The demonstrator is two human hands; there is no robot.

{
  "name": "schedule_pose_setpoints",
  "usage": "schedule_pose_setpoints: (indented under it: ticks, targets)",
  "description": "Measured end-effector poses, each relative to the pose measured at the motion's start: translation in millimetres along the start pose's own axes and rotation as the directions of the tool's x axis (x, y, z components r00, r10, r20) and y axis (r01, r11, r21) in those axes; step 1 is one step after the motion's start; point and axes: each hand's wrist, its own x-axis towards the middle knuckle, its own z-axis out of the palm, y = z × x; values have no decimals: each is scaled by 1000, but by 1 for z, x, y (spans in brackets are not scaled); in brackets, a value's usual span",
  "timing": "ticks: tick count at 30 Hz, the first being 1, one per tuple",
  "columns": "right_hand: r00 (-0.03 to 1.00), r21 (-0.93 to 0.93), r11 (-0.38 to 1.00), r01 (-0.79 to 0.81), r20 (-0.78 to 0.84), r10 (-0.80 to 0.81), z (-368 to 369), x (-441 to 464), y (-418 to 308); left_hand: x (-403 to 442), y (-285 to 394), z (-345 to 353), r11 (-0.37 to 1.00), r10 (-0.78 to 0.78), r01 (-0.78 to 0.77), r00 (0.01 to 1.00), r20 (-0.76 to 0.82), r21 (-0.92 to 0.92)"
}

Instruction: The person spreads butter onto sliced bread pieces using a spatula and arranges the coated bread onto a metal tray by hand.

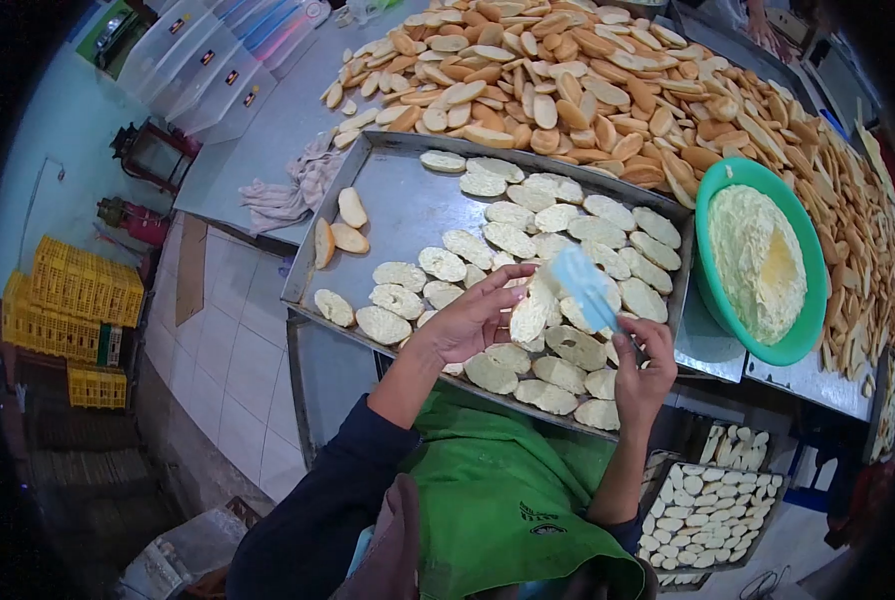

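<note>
My left hand (478,318) holds a bread slice (530,318) above the metal tray, its pale face turned up. In my right hand (645,365) is a light blue spatula (581,285), its blade against or just over the slice; the exact contact is hard to make out. Below both hands lies the metal tray (368,240), with many coated bread slices (398,300) spread over its right and front parts. A few slices (351,237) without visible coating sit at its left side. The green basin (708,230) of pale creamy spread (753,250) stands right of the tray.
A large heap of bread slices (568,80) covers the table behind. A crumpled cloth (293,185) lies left of the tray. Lower right, another tray (708,515) holds coated slices. Yellow crates (83,290) are stacked at far left. Another person's hand (763,30) shows at the top right.
</note>
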Motion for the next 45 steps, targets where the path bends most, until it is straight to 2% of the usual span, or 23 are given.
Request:
schedule_pose_setpoints:
  ticks: [2,4,5,8,11,14,16,17,19,20,22,25,32,34,35,37,38,39,40,41,42,44,45]
  targets:
    - [999,-127,991,30,18,-28,4,-2,5,-1,2,-5,996,-8,20,991,134,-91]
    - [991,-378,921,99,-41,-124,-2,2,11,-4,7,-12,999,-7,12,993,116,-42]
    - [998,-193,981,-7,-62,-5,-5,3,14,-1,13,-24,998,61,-59,993,97,-28]
    - [992,11,996,-92,-82,92,-21,5,15,4,53,-59,983,179,-176,978,-106,44]
    - [988,50,991,-124,-89,128,-32,5,13,24,102,-92,946,301,-325,881,-364,-4]
    - [985,131,983,-132,-93,144,-36,5,19,66,133,-159,941,326,-331,825,-461,73]
    - [984,187,975,-124,-102,145,-36,4,20,98,141,-205,940,263,-340,680,-685,24]
    - [985,183,977,-113,-109,134,-37,4,20,109,140,-219,939,268,-342,682,-680,27]
    - [985,175,979,-103,-119,125,-41,2,19,122,138,-233,911,328,-391,496,-804,130]
    - [981,164,978,-132,-123,153,-44,2,18,127,139,-235,912,326,-391,499,-803,127]
    - [975,147,976,-162,-125,181,-45,3,18,134,140,-241,925,259,-354,332,-907,135]
    - [974,189,973,-131,-158,162,-45,4,19,143,137,-245,921,221,-375,276,-935,107]
    - [974,189,971,-143,-146,172,-44,5,19,142,138,-257,932,273,-331,383,-882,145]
    - [972,191,970,-153,-146,182,-46,5,17,127,147,-256,945,206,-326,505,-838,36]
    - [972,202,968,-145,-152,178,-47,4,18,116,153,-252,945,207,-325,503,-839,37]
    - [972,216,966,-143,-153,179,-50,2,16,84,166,-239,916,394,-283,494,-775,285]
    - [972,215,967,-133,-162,170,-51,2,15,71,171,-256,916,393,-281,491,-778,286]
    - [972,214,969,-122,-172,160,-52,3,13,59,177,-280,615,673,-54,556,-488,787]
    - [973,214,969,-123,-169,160,-53,3,12,50,179,-295,46,714,105,692,-106,993]
    - [981,161,984,-76,-164,103,-56,4,11,34,179,-278,-146,572,268,808,-140,952]
    - [985,103,994,-28,-164,45,-60,5,11,23,171,-276,-148,569,258,812,-131,955]
    - [982,-54,998,29,-186,-39,-75,11,12,10,160,-276,-503,376,142,924,68,852]
    - [976,-207,975,79,-181,-117,-87,15,12,10,158,-278,-516,340,172,940,16,839]
